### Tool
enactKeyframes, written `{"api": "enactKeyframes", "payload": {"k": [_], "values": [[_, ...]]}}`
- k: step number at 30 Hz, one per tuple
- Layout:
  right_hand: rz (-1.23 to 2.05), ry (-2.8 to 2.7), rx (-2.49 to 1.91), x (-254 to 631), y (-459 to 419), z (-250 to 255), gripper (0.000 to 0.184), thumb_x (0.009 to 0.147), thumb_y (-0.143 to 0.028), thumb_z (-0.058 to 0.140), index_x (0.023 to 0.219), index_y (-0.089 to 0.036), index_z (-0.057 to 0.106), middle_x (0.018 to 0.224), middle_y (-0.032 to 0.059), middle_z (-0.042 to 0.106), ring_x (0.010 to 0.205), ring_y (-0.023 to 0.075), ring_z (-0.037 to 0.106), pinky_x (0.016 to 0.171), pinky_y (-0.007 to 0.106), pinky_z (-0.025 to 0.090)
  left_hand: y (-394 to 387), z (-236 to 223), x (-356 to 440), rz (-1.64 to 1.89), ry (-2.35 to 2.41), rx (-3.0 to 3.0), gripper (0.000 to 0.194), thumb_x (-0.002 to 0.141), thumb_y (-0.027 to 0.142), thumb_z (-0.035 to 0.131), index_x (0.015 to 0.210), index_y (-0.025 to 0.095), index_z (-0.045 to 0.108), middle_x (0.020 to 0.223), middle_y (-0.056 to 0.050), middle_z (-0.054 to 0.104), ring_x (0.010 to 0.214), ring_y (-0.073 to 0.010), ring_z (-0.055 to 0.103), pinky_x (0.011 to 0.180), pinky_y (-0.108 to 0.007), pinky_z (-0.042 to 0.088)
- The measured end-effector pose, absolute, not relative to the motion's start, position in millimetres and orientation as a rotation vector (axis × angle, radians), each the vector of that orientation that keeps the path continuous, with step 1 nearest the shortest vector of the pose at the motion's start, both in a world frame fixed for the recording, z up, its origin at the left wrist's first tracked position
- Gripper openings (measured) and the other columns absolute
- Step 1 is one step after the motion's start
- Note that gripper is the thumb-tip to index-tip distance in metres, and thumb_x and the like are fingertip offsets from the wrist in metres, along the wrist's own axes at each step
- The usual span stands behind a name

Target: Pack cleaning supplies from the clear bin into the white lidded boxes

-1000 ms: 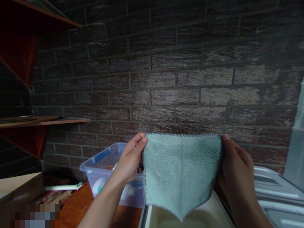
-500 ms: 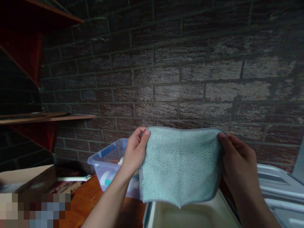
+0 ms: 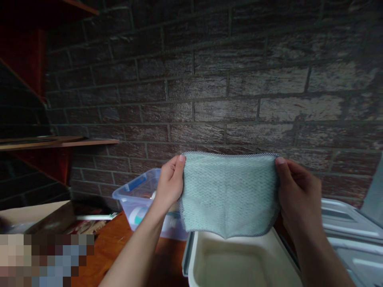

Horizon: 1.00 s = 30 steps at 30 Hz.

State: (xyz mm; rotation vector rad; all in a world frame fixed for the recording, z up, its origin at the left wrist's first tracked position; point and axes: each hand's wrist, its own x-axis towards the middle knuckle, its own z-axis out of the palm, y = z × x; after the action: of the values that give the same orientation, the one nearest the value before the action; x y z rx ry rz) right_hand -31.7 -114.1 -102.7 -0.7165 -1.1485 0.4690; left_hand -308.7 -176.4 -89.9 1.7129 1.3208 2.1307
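Note:
A light green textured cleaning cloth [image 3: 229,195] with a black-and-white stitched edge hangs spread between my hands. My left hand [image 3: 171,179] pinches its upper left corner, thumb toward me. At the upper right corner, my right hand [image 3: 299,195] grips it the same way. A crease runs down the middle of the cloth to its lower edge. Below it stands a cream-coloured rectangular tub [image 3: 233,263], its inside partly showing. The cloth hides the tub's far rim.
Behind my left forearm a clear bluish plastic bin [image 3: 125,195] holds several items on a wooden table [image 3: 110,247]. Grey plastic lids [image 3: 353,223] lie at right. A cardboard box [image 3: 50,219] is at left, under red-bracketed shelves [image 3: 98,142]. A brick wall [image 3: 209,87] rises behind.
Both hands still hold the cloth by its upper corners. Its lower edge has swung up, so more of the cream tub shows beneath. The view has shifted slightly.

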Motion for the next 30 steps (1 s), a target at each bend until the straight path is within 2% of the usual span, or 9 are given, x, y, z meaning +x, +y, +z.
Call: {"api": "enactKeyframes", "payload": {"k": [4,7,9,11,17,22,26,30], "values": [[0.474,-1.143,-0.733,-31.7,-115.3,-101.4,0.034,0.088,-0.052,0.069,0.095,-0.021,0.08,0.071,-0.0015,0.065,0.066,0.0167,0.052,0.06,0.029,0.034,-173.9,-92.5,-305.4,2.155,1.354,1.704,0.033,0.095,0.038,0.058,0.069,0.019,0.062,0.069,0.0,0.057,0.07,-0.0176,0.048,0.065,-0.025,0.035],[0.531,-1.143,-0.717,-32.1,-113.9,-100.6,0.032,0.088,-0.05,0.07,0.092,-0.019,0.079,0.071,-0.0015,0.066,0.066,0.0161,0.052,0.06,0.028,0.034,-171.0,-93.4,-305.3,2.099,1.087,1.574,0.016,0.087,0.03,0.062,0.084,0.018,0.072,0.079,-0.002,0.067,0.079,-0.0208,0.056,0.073,-0.026,0.041],[0.561,-1.135,-0.703,-32.1,-113.0,-100.3,0.031,0.087,-0.048,0.071,0.091,-0.019,0.079,0.071,-0.0016,0.066,0.068,0.0157,0.052,0.061,0.027,0.034,-170.3,-93.4,-306.3,2.029,0.937,1.5,0.02,0.084,0.029,0.063,0.098,0.018,0.074,0.08,-0.002,0.068,0.076,-0.0205,0.057,0.07,-0.026,0.042],[0.561,-1.126,-0.687,-31.9,-112.3,-100.2,0.03,0.088,-0.047,0.071,0.091,-0.019,0.08,0.071,-0.0019,0.065,0.068,0.0154,0.052,0.062,0.027,0.034,-171.5,-92.7,-307.7,1.98,0.945,1.462,0.023,0.087,0.033,0.065,0.102,0.019,0.073,0.075,-0.001,0.066,0.068,-0.0186,0.055,0.063,-0.025,0.041],[0.513,-1.068,-0.62,-30.9,-109.6,-100.0,0.031,0.088,-0.048,0.07,0.092,-0.02,0.08,0.073,-0.0007,0.067,0.069,0.0177,0.055,0.067,0.03,0.039,-177.4,-89.9,-309.5,2.025,1.082,1.469,0.029,0.087,0.043,0.071,0.072,0.019,0.068,0.068,0.0,0.058,0.06,-0.0136,0.045,0.053,-0.023,0.032],[0.524,-1.103,-0.585,-30.0,-111.0,-97.4,0.035,0.089,-0.052,0.066,0.074,-0.022,0.074,0.066,-0.0012,0.058,0.062,0.0168,0.047,0.061,0.03,0.036,-174.2,-90.0,-308.6,2.118,1.078,1.541,0.028,0.088,0.042,0.072,0.072,0.018,0.069,0.068,0.001,0.055,0.062,-0.0135,0.043,0.055,-0.024,0.031],[0.546,-1.126,-0.563,-29.3,-115.2,-95.7,0.034,0.09,-0.053,0.065,0.081,-0.022,0.075,0.066,-0.0013,0.054,0.06,0.0156,0.044,0.058,0.03,0.034,-169.8,-90.7,-307.0,2.143,1.056,1.532,0.029,0.087,0.039,0.073,0.068,0.018,0.066,0.066,0.001,0.053,0.06,-0.0131,0.041,0.055,-0.025,0.028],[0.516,-1.109,-0.57,-29.1,-115.7,-95.9,0.035,0.089,-0.054,0.067,0.087,-0.021,0.077,0.064,-0.0029,0.049,0.059,0.0138,0.039,0.056,0.029,0.029,-166.2,-92.0,-306.3,2.138,1.006,1.507,0.033,0.086,0.04,0.073,0.064,0.019,0.062,0.066,0.001,0.054,0.062,-0.014,0.044,0.059,-0.025,0.032]]}}
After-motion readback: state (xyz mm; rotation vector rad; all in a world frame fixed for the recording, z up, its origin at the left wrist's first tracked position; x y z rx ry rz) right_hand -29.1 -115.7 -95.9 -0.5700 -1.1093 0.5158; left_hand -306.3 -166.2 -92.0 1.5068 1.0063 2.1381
